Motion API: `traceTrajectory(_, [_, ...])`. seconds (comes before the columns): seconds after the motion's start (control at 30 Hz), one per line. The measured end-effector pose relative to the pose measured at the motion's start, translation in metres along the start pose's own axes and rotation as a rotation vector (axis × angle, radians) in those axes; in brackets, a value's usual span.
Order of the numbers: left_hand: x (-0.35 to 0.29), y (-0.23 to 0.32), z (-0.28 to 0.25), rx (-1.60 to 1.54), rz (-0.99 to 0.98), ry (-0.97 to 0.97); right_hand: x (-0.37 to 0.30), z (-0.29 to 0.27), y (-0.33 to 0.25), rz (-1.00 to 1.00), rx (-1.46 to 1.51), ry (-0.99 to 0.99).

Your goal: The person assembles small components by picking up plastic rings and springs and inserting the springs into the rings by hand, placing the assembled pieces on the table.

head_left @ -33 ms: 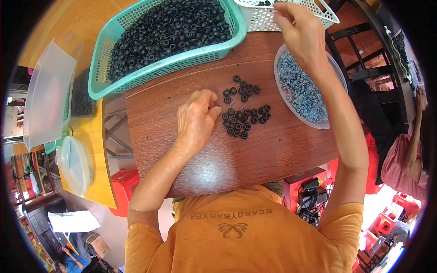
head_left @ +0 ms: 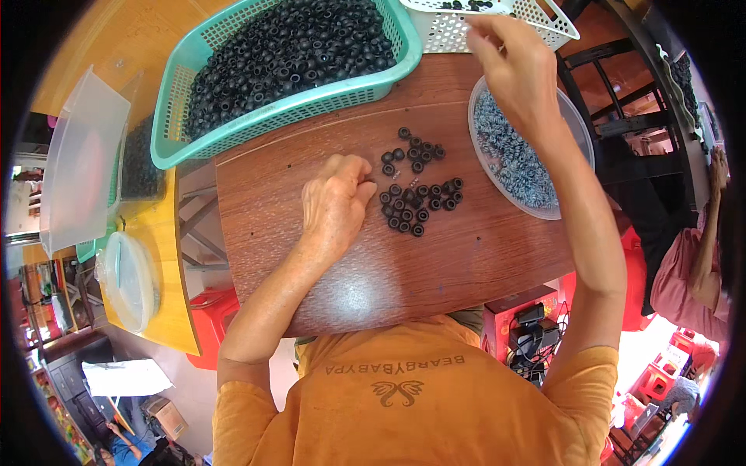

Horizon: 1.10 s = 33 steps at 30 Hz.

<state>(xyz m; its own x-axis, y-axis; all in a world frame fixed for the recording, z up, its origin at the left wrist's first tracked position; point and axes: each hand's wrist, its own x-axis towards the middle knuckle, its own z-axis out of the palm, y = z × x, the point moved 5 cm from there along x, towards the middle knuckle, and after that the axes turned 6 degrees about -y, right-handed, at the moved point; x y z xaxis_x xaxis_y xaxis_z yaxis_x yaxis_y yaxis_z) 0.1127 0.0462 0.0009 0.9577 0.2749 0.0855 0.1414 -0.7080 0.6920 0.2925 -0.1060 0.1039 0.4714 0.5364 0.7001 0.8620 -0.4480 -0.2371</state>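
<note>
1. Head view: my left hand (head_left: pixel 336 203) rests on the wooden table (head_left: pixel 435 272), fingers curled loosely and pinching something small I cannot make out, just beside the black rings (head_left: pixel 412 196) scattered there. My right hand (head_left: pixel 513 70) reaches up to the white basket (head_left: pixel 536 23), fingertips pinched together; what they hold, I cannot tell.
2. I judge I am mid-sorting; next comes picking another ring.
3. Around: the teal basket (head_left: pixel 175 147) full of rings and the bowl of grey pieces (head_left: pixel 559 210) under my right forearm, easy to knock.
</note>
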Motion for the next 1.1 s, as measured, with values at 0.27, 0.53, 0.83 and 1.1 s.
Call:
traceTrajectory(0.27, [-0.018,-0.004,-0.007,-0.034,0.067,-0.021,-0.066,-0.019,-0.063,0.090,0.318,-0.101])
traceTrajectory(0.53, [-0.049,0.002,-0.005,-1.510,-0.392,-0.145,-0.117,0.007,-0.113,0.354,0.796,-0.207])
traceTrajectory(0.83, [-0.061,0.026,-0.019,-1.223,-0.177,0.072,-0.111,0.003,-0.129,0.254,0.796,-0.202])
traceTrajectory(1.1, [-0.062,0.025,-0.006,-1.326,-0.303,0.035,-0.129,0.009,-0.129,0.542,0.982,-0.197])
